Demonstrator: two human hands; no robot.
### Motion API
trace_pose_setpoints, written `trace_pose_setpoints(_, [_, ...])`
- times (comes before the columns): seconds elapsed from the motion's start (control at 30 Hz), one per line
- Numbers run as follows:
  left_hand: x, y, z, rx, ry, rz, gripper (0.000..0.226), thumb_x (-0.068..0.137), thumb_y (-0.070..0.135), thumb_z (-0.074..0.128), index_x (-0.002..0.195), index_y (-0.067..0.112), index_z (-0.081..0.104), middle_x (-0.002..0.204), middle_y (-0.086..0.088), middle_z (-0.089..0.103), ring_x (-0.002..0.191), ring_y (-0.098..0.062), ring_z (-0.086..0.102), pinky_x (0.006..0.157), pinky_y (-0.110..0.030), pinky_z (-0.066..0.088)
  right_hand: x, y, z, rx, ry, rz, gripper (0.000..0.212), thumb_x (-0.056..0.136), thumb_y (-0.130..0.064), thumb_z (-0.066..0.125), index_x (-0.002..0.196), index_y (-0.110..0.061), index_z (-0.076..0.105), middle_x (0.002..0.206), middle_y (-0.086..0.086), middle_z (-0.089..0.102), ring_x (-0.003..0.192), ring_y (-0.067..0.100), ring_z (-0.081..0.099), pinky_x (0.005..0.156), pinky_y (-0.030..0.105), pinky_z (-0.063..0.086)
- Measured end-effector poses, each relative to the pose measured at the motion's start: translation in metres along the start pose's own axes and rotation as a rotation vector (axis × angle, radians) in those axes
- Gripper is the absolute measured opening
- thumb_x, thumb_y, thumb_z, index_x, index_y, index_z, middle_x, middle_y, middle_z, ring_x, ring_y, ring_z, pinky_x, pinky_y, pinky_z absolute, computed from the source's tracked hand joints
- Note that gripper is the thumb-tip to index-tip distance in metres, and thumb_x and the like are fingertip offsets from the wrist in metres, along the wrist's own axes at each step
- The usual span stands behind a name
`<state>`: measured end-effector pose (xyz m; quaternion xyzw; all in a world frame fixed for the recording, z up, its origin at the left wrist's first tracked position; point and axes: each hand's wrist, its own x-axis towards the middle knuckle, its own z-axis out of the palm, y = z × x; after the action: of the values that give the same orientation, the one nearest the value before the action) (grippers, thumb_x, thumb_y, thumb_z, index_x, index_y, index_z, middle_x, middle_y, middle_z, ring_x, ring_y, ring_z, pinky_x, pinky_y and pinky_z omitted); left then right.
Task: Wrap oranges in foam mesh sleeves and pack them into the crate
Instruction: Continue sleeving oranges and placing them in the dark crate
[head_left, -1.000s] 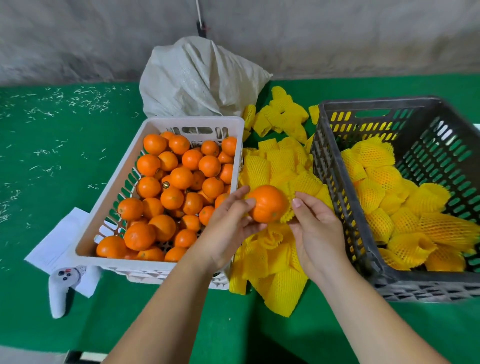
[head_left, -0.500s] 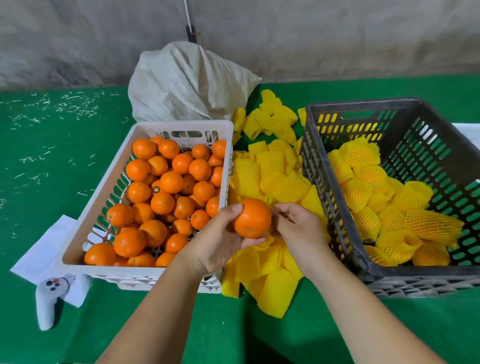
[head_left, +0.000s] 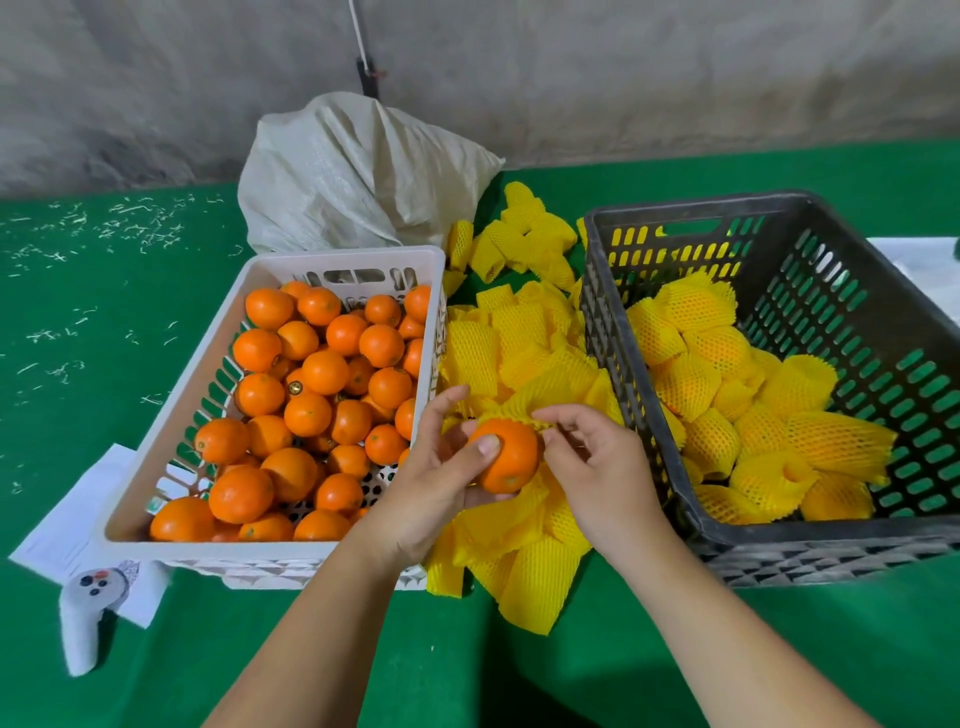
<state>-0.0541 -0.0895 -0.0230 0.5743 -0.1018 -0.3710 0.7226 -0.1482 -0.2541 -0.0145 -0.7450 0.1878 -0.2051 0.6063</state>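
Head view, white crate (head_left: 156, 447) of oranges (head_left: 324, 371), dark crate (head_left: 810, 540) of sleeved oranges (head_left: 763, 415)

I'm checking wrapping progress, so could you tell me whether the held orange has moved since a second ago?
Yes. The orange in the left hand has come toward the person along the white basket, lower over the loose yellow sleeves.

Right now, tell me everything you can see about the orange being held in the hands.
The orange is round, bright and glossy, bare over most of its skin. The left hand grips it from the left, thumb laid across its front. A yellow foam mesh sleeve sits against its top edge, pinched by the right hand. It is held above the loose sleeve pile, between the white crate and the dark crate.
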Motion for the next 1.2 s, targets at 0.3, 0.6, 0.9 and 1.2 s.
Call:
trace_pose_setpoints(0.3, [0.011, -0.006, 0.010, 0.097, -0.015, 0.093, 0.077, 0.081, 0.055, 0.084, 0.147, 0.030, 0.052, 0.143, -0.015, 0.059, 0.127, -0.035, 0.065, 0.101, -0.056, 0.056, -0.006, -0.004, -0.004, -0.127, 0.020, -0.181, 0.019, 0.099, -0.009, 0.061, 0.113, -0.019, 0.068, 0.105, -0.013, 0.062, 0.101, 0.007, 0.061, 0.084, 0.020, 0.049])
trace_pose_setpoints(0.6, [0.027, 0.006, -0.001, 0.755, 0.080, 0.398, 0.072, 0.079, 0.070, 0.080, 0.142, 0.049, 0.051, 0.124, 0.020, 0.067, 0.107, -0.007, 0.070, 0.082, -0.023, 0.060, 0.013, -0.011, -0.024, -0.274, -0.056, -0.247, 0.030, 0.091, 0.001, 0.064, 0.114, -0.017, 0.072, 0.106, -0.005, 0.062, 0.093, 0.008, 0.060, 0.078, 0.018, 0.049])
trace_pose_setpoints(0.9, [0.030, 0.000, -0.001, 0.479, 0.135, 0.404, 0.060, 0.084, 0.078, 0.067, 0.134, 0.046, 0.054, 0.118, 0.012, 0.070, 0.104, -0.009, 0.070, 0.081, -0.023, 0.057, 0.007, -0.008, 0.009, -0.254, 0.017, -0.176, 0.053, 0.093, -0.005, 0.063, 0.141, -0.024, 0.054, 0.123, -0.007, 0.045, 0.114, 0.010, 0.051, 0.095, 0.038, 0.051])
trace_pose_setpoints(1.2, [0.027, -0.005, -0.005, 0.553, -0.088, 0.422, 0.077, 0.088, 0.049, 0.082, 0.154, 0.035, 0.043, 0.138, 0.010, 0.062, 0.121, -0.020, 0.066, 0.094, -0.030, 0.057, 0.012, -0.015, 0.001, -0.356, 0.165, -0.334, 0.041, 0.098, 0.005, 0.055, 0.130, -0.016, 0.069, 0.119, 0.001, 0.057, 0.109, 0.002, 0.053, 0.095, 0.028, 0.050])
